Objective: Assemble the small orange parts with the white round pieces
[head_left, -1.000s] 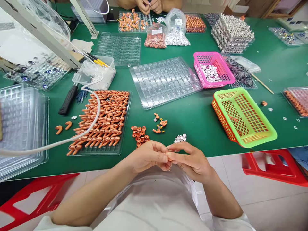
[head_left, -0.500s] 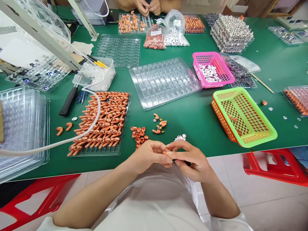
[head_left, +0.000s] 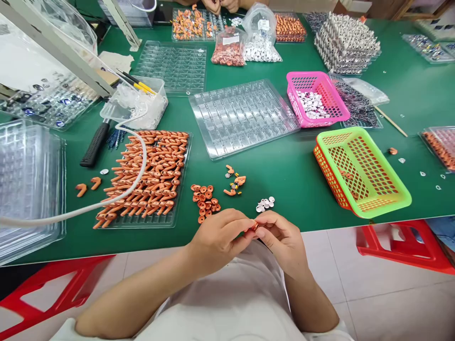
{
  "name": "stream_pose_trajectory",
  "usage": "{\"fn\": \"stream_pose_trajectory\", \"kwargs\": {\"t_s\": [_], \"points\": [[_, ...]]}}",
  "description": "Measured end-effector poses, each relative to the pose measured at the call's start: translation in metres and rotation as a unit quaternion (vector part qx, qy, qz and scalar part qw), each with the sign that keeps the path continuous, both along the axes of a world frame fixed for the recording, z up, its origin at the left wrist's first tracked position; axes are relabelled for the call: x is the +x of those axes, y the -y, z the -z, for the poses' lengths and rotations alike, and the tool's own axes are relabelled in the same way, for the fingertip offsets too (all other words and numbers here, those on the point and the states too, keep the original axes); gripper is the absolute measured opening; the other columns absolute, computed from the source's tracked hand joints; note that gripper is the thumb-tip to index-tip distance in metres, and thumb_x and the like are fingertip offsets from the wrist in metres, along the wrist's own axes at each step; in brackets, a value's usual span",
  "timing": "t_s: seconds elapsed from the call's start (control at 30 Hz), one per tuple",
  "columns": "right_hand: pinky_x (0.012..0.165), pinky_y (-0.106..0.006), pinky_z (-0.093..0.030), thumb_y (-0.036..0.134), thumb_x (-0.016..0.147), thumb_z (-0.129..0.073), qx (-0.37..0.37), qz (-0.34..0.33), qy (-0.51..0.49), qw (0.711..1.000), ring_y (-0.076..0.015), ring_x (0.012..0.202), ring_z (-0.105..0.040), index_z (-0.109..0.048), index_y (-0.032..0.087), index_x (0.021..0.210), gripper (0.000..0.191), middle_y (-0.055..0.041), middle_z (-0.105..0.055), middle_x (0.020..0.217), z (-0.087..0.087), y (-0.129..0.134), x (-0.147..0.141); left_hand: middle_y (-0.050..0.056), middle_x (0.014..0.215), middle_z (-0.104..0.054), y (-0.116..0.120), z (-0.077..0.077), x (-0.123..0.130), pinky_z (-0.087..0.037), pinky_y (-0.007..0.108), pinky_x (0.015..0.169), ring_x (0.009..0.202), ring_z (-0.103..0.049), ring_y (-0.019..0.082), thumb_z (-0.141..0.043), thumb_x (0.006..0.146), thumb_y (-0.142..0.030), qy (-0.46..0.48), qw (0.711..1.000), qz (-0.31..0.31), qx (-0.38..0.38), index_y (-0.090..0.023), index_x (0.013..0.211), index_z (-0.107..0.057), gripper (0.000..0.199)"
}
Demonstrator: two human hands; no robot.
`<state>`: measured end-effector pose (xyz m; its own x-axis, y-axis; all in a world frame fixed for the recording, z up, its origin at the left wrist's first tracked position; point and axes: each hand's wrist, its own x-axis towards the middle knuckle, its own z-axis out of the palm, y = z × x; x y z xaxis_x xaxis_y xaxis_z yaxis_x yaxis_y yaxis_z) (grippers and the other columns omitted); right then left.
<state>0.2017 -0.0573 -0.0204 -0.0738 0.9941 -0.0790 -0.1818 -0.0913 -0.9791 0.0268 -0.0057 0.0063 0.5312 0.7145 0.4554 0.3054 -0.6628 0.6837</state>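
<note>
Between the fingertips of both hands is a small orange earbud shell (head_left: pixel 255 226), mostly covered by the fingers. My left hand (head_left: pixel 220 237) pinches it from the left, and my right hand (head_left: pixel 280 239) grips it from the other side, above the table's front edge. Just beyond my left hand lies a cluster of round orange caps (head_left: pixel 202 202). A little pile of white discs (head_left: pixel 265 203) sits beyond my right hand. Farther out are a few loose orange earbud parts (head_left: pixel 234 181) with small yellow bits among them.
Left stands a clear tray packed with orange earbud shells (head_left: pixel 149 175), crossed by a white cable (head_left: pixel 137 187). A transparent tray (head_left: pixel 245 118) lies mid-table. To the right are a pink basket (head_left: pixel 305 76) and a green basket (head_left: pixel 387 203). Another person's hands (head_left: pixel 223 4) are across the table.
Both hands have turned around the earbud shell; my left hand now shows its back, fingers bent over. The view has shifted slightly, and more white discs are uncovered.
</note>
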Motion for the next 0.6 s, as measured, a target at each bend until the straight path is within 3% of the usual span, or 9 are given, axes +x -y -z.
{"fn": "stream_pose_trajectory", "kwargs": {"t_s": [0.23, 0.6], "points": [[0.068, -0.026, -0.058, 0.027, 0.087, -0.069, 0.02, 0.003, 0.008, 1.0, -0.0147, 0.077, -0.064, -0.068, 0.022, 0.094, 0.008, -0.0031, -0.066, 0.086, -0.0004, -0.0012, 0.0015, 0.009, 0.086, -0.076, 0.0055, 0.0029, -0.0034, -0.057, 0.028, 0.07, 0.078, -0.07, 0.018, -0.059, 0.089, -0.013, -0.027, 0.999, 0.017, 0.031, -0.019, 0.103, -0.065, 0.017], [0.07, -0.029, -0.056, 0.024, 0.087, -0.068, 0.076, 0.014, 0.028, 0.997, -0.0167, 0.08, -0.063, -0.067, 0.023, 0.096, 0.009, -0.0044, -0.066, 0.087, 0.0037, 0.0008, -0.0021, 0.009, 0.089, -0.077, 0.0092, 0.0057, -0.0056, -0.059, 0.03, 0.075, 0.083, -0.072, 0.019, -0.059, 0.088, -0.008, 0.006, 0.998, 0.033, 0.049, -0.02, 0.114, -0.062, 0.028]]}}
